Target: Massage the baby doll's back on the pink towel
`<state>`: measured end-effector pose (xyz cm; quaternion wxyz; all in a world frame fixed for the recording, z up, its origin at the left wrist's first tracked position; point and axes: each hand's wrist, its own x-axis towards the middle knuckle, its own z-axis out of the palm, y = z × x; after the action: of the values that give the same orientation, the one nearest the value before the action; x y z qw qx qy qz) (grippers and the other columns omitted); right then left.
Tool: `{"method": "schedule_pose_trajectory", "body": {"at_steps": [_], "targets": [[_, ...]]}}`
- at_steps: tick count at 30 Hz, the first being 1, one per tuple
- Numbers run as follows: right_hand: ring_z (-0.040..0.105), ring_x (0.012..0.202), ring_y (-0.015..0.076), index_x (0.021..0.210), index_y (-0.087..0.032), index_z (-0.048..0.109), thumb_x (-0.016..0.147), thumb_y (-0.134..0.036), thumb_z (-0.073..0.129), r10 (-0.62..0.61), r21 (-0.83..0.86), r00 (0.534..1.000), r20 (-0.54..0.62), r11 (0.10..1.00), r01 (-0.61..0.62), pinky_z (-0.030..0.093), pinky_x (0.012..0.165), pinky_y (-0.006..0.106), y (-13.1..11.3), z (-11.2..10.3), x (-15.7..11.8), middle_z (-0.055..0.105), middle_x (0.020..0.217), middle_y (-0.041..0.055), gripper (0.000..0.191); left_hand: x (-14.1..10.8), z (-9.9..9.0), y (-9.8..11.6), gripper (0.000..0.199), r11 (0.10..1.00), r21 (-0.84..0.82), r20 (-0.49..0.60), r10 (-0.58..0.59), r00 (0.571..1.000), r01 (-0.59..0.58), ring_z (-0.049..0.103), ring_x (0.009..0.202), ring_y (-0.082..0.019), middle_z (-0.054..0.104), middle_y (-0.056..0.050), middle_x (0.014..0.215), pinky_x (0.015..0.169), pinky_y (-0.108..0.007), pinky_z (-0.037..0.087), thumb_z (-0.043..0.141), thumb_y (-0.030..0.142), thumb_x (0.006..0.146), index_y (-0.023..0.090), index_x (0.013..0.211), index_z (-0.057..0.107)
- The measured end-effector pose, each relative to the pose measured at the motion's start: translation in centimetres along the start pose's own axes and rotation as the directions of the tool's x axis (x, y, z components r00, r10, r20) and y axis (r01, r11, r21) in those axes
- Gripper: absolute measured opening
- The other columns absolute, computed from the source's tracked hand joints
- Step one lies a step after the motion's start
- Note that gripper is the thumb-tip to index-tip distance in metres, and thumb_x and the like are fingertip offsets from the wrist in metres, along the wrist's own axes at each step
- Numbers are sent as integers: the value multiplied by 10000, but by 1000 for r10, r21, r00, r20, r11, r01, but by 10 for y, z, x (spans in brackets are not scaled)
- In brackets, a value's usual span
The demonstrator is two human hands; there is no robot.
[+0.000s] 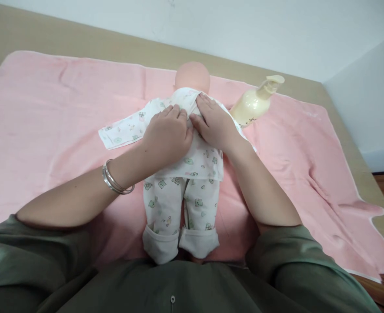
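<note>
A bald baby doll [192,74] lies stretched out with its head away from me, in a white printed top [188,163] and matching trousers [200,202] with turned-up cuffs. Its face does not show. My left hand [168,132] rests on the upper part of the top, fingers slightly bent and pointing toward the collar. Beside it, my right hand [216,121] lies flat on the cloth just below the collar, thumb spread from the fingers. The two thumbs nearly meet. One sleeve [123,130] stretches out to the left; the other is mostly hidden by my right forearm.
Under the doll spreads a pink blanket [77,100] with creases at the right, over a wooden-coloured tabletop [113,45]. A cream pump bottle [252,104] lies tilted on the blanket, right of the doll's shoulder. White walls [260,34] border the table behind and at the right.
</note>
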<state>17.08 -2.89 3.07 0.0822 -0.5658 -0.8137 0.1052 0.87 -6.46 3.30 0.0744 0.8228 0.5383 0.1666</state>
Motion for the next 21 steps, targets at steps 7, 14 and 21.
{"method": "schedule_pose_trajectory", "body": {"at_steps": [7,14,21], "targets": [[467,1555,324,1517,12,497,1087,-264,316,16,-89,988,-155,996,-31,416,1287,488,-18,3,-14,554,1593,225,543,10,3,-13,447,997,-67,-1,36,999,-36,606,1359,-364,654,-226,1366,1201,-525,499,299,237,1059,60,1236,670],[677,1250,330,1198,-83,646,1098,-258,328,87,-150,979,-185,982,-116,554,1048,446,-38,0,-26,751,1211,205,377,31,25,-43,539,974,-225,-33,25,999,-32,361,1607,-321,495,-104,1652,1349,-546,333,350,345,1049,173,1522,542],[667,1235,327,1220,-172,664,1069,-301,365,87,4,980,-177,996,-88,547,1074,488,-9,-1,-8,739,1289,146,359,18,27,-32,569,985,-171,-83,24,996,-38,385,1593,-331,484,-160,1651,1349,-539,317,341,381,1076,115,1556,488]]}}
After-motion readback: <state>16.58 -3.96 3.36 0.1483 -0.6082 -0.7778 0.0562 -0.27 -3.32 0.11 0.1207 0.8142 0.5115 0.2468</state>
